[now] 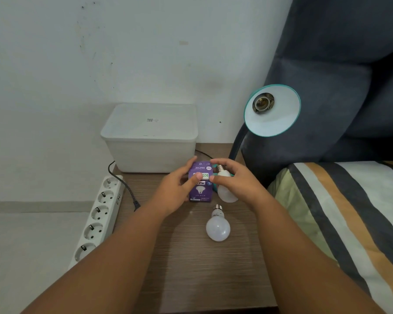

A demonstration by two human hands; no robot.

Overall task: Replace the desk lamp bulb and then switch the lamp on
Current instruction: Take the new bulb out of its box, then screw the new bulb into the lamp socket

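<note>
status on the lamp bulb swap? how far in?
Done: the lamp socket is empty, and one bulb lies loose on the desk. In hand: the left hand holds the purple bulb box, and the right hand is over a second bulb beside it; its grip is unclear. Left: screw a bulb into the socket, then switch on.

On the purple bulb box (201, 182) I read "ECO" on a green-and-white band and, below it, a white word ending in "link"; the small print along its top edge is too fine for me. The white power strip (100, 217) carries the letters "ENI" on its side. The white storage box (150, 137) has a small code label on its lid, unreadable.
</note>
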